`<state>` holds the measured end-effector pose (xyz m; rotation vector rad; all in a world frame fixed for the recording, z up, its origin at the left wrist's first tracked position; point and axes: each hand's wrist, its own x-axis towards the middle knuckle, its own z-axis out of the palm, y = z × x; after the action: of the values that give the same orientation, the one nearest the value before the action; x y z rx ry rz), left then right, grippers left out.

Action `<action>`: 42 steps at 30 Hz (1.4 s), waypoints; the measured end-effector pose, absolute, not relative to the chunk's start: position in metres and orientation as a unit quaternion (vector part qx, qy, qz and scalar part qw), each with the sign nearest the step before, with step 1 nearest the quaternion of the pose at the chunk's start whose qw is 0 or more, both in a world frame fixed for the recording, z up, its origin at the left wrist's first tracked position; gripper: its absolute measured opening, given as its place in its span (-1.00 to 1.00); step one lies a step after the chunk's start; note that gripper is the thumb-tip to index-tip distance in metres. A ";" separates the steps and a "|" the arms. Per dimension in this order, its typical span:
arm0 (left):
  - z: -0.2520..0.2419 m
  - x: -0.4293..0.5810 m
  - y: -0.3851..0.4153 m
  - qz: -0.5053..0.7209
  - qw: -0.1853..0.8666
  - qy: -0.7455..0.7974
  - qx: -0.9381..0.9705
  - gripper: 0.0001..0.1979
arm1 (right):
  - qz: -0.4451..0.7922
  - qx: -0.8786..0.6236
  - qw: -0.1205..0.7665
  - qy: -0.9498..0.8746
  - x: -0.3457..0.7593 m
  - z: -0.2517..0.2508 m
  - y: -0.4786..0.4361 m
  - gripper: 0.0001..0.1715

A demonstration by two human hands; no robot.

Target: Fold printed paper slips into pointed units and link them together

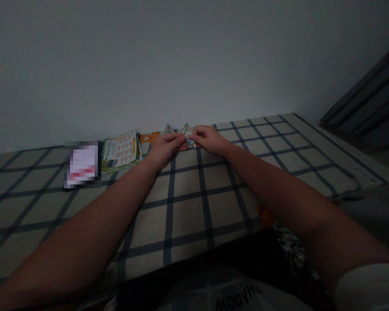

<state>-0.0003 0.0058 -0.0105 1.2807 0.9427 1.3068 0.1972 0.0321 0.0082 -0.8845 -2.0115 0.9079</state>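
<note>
One left hand (168, 147) and one right hand (209, 139) make two. Of the patterned folded paper (190, 140), two pointed tips (167, 128) show; whether they belong to one piece or two cannot be told. There is one stack of printed booklets (120, 151), its sheets too dim to count, one dark-edged screen (82, 165), one checked tablecloth (188, 207) with at least three orange print patches (152, 138), one dark curtain (372, 93) and one white sleeve (369, 286).

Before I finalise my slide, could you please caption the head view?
Left hand and right hand hold folded, multicoloured printed paper over beige, blue-checked cloth.
</note>
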 end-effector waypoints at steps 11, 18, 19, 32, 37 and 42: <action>-0.011 -0.003 0.006 0.524 0.406 0.446 0.601 -0.55 | 0.388 -0.340 0.360 -0.778 0.196 0.004 0.034 -0.72; -0.012 -0.001 0.007 0.544 0.440 0.423 0.576 -0.52 | 0.417 -0.349 0.367 -0.755 0.196 0.007 0.032 -0.68; -0.012 -0.001 0.007 0.544 0.438 0.421 0.578 -0.53 | 0.425 -0.350 0.370 -0.748 0.196 0.007 0.032 -0.67; -0.012 0.000 0.007 0.541 0.437 0.433 0.573 -0.60 | 0.455 -0.346 0.387 -0.724 0.198 0.001 0.038 -0.88; -0.014 -0.002 0.010 0.531 0.449 0.434 0.573 -0.64 | 0.454 -0.346 0.393 -0.721 0.198 0.002 0.036 -0.89; -0.013 -0.001 0.009 0.523 0.476 0.403 0.580 -0.63 | 0.461 -0.343 0.399 -0.714 0.197 0.003 0.035 -0.89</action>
<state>-0.0012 0.0088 -0.0132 1.4185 0.9852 1.2779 0.1972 0.0346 0.0033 -0.8682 -1.8080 1.1665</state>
